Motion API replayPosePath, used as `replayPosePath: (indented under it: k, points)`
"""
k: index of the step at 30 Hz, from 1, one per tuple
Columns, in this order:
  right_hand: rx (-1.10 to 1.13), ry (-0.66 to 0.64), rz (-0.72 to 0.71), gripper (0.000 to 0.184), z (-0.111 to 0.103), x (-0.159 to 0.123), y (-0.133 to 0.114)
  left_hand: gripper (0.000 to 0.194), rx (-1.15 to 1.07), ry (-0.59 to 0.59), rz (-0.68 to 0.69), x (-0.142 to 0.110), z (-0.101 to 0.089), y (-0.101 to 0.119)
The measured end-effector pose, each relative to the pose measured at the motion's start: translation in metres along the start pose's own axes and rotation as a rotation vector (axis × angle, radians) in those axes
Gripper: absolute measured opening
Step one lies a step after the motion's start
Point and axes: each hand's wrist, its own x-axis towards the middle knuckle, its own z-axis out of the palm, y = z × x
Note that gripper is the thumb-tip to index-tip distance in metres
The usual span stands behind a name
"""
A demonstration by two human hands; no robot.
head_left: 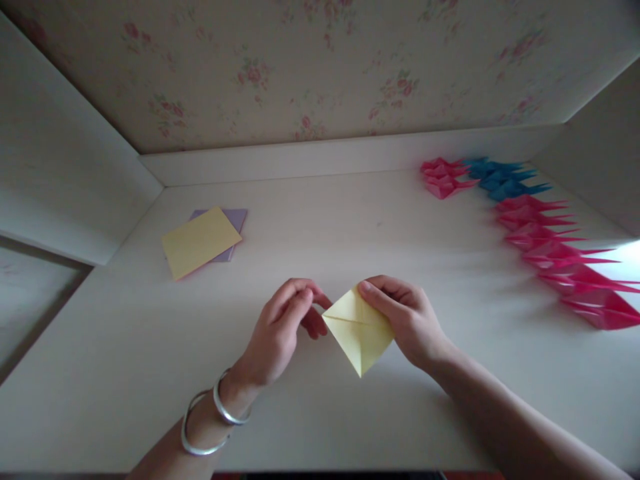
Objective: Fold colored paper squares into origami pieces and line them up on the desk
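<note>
folded yellow paper is held over the white counter, between the two hands, a point toward six o'clock and another toward nine. creases cross its face. the right hand is clamped on its upper right edge, thumb on the face at about twelve o'clock, fingers partly hidden behind. the left hand is at nine o'clock, loosely curled, with thumb tip and fingertips apart; its index fingertip is right by the paper's corner, though i can't tell if they touch. two silver bangles circle the left wrist, toward eight o'clock.

farther out from the paper, at ten o'clock, a flat yellow sheet lies askew on purple paper. at one o'clock sits a small group of pink folded shapes, with blue folded shapes just beside it toward two. a line of larger-looking pink pieces runs from two round to three o'clock, their thin points facing right. at twelve, beyond the counter, is floral wallpaper.
</note>
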Motion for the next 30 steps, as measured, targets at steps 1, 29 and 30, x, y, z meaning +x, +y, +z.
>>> replayPosePath:
  k: [1, 29, 30]
  points:
    - [-0.007, -0.020, 0.013, 0.035, 0.001, 0.000, 0.000, 0.019, 0.019, -0.048, 0.040, -0.001, 0.000, -0.001]
    - [-0.273, -0.321, -0.133, 0.032, 0.002, -0.004, -0.003, 0.025, -0.008, -0.055, -0.175, 0.007, 0.003, 0.004]
    - [-0.237, -0.344, -0.120, 0.031, 0.002, -0.003, -0.004, 0.024, -0.027, -0.064, -0.184, 0.008, 0.002, 0.005]
